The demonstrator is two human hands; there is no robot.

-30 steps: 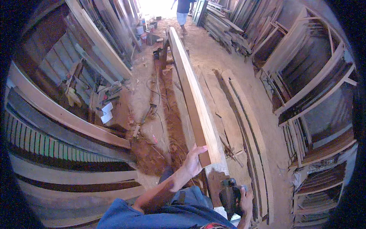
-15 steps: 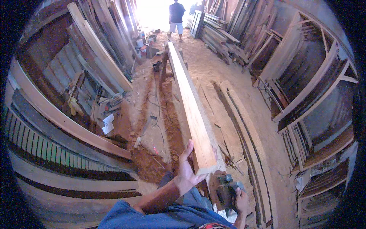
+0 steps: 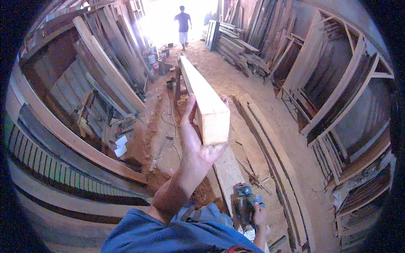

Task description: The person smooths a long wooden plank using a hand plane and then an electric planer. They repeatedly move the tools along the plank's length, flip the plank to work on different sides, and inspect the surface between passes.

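Observation:
My left hand (image 3: 198, 145) grips the near end of a long, pale squared timber (image 3: 202, 95) from below, its thumb along the left side and fingertips showing over the right edge. The near end is held up, its sawn end face toward me, while the far end reaches a wooden trestle (image 3: 177, 80). Low on the right, my right hand (image 3: 260, 218) is closed on the handle of a dark electric hand planer (image 3: 244, 204). The planer is at the near part of a dusty plank (image 3: 230, 168); whether it rests on it I cannot tell.
Long dusty boards (image 3: 270, 156) lie on the floor to the right. Timber frames (image 3: 337, 84) line the right wall, and boards (image 3: 109, 63) lean at the left. A cable (image 3: 171, 111) runs along the floor. Another person (image 3: 182, 25) is at the bright far opening.
My left hand has lifted the near end of the timber, uncovering the plank below. The planer has shifted slightly left and up in the picture. The other person is farther off.

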